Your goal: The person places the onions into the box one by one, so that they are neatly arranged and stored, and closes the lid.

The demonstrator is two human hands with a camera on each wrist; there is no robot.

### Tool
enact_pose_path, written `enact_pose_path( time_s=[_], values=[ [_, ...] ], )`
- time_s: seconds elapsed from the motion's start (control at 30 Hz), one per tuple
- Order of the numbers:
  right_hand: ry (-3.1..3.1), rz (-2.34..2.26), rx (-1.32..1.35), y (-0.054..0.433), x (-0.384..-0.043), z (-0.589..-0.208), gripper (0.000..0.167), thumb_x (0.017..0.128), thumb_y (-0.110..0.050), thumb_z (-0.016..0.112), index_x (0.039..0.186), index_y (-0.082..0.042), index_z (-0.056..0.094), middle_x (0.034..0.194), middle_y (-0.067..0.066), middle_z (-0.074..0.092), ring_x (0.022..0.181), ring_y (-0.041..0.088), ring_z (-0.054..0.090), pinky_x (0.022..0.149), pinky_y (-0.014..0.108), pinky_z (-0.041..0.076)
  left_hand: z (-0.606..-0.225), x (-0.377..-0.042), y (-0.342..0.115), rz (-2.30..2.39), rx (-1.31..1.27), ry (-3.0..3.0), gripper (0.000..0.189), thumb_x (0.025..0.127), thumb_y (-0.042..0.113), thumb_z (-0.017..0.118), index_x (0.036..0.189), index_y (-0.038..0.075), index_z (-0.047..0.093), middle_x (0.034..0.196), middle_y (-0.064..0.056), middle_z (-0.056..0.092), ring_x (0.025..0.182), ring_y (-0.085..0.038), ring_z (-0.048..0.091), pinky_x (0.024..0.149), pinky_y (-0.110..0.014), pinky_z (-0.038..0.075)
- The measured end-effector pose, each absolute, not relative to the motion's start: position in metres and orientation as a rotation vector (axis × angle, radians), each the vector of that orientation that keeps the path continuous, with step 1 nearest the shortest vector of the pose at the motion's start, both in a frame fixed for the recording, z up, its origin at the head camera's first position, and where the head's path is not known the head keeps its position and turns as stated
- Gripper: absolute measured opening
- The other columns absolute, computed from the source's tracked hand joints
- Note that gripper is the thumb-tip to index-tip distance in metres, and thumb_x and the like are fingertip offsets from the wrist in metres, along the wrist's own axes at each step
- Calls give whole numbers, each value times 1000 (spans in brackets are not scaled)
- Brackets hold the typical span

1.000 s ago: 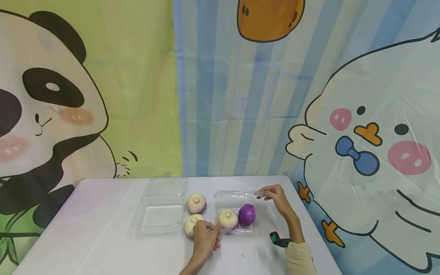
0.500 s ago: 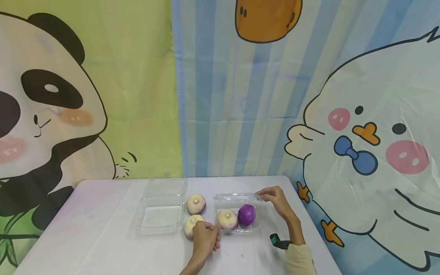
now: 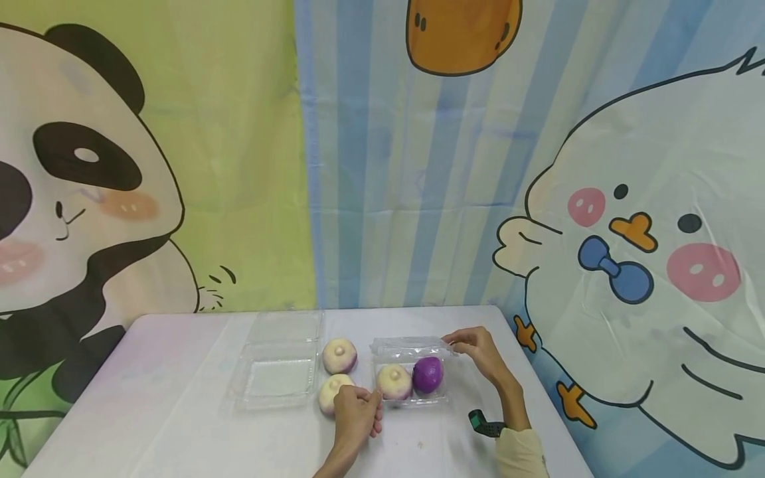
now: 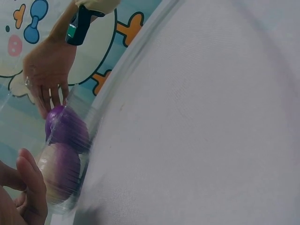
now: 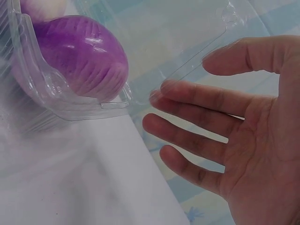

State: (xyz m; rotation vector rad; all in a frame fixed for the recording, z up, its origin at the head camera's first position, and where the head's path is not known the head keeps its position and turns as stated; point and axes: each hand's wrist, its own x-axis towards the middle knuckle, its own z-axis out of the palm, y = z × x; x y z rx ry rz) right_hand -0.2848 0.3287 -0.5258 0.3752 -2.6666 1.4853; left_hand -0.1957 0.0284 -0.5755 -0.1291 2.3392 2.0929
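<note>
A clear plastic box (image 3: 418,402) holds two round vegetables that look like turnips: a white-topped one (image 3: 394,382) on the left and a purple one (image 3: 427,374) on the right. My right hand (image 3: 478,350) pinches the right corner of the raised lid (image 3: 412,343), thumb on one side and fingers on the other (image 5: 243,112). At the box's front left corner, my left hand (image 3: 356,413) grips the rim between thumb and curled fingers (image 4: 23,192). Two more white-and-purple vegetables, a far one (image 3: 339,356) and a near one (image 3: 333,392), sit left of the box; the left hand partly covers the near one.
A second clear box (image 3: 276,378) stands with its lid up, left of the loose vegetables. White cloth covers the table (image 3: 179,411). Behind its back edge hangs a printed curtain (image 3: 394,199). A dark wrist strap (image 3: 487,425) sits on the right wrist.
The right hand has lowered slightly, and the lid of the right box has tilted a little further forward over the vegetables. The left hand and the vegetables stay in place.
</note>
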Motion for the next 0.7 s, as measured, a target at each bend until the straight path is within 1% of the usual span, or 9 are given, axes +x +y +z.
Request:
enact_pose_path(
  time_s=[0.1,0.27,0.37,0.57,0.7],
  values=[
    [-2662,1467,378,329,-284,-527,26,98,-8,62,111,-1,84,112,17,84,110,31,76,91,26,60,-576,-196,28,2091,-130,2335,26,99,2,69,76,-12,72,55,-7,68,36,-8,59,36,-28,56],
    [-2660,1417,372,329,-281,-528,26,96,-2,63,110,-5,85,111,14,84,109,31,76,88,26,61,-576,-195,28,2093,-132,2322,26,99,3,69,78,-12,72,57,-11,70,37,-8,60,36,-28,56],
    [-2661,1396,380,327,-279,-528,26,94,-2,64,110,-6,85,110,12,85,106,30,77,88,29,63,-576,-194,28,2098,-132,2315,27,100,4,69,79,-12,72,57,-12,70,37,-8,60,37,-28,56],
    [-2667,1363,367,324,-277,-529,27,92,-3,66,110,-9,85,110,9,85,103,26,79,92,37,64,-577,-195,28,2110,-137,2288,28,102,5,68,80,-12,72,58,-12,71,37,-8,61,37,-28,57],
    [-2668,1328,377,323,-276,-532,28,91,-3,66,112,-7,84,110,9,85,100,25,79,92,41,64,-579,-194,28,2119,-128,2281,28,102,6,67,81,-12,72,60,-15,72,38,-9,62,38,-28,57]
  ],
)
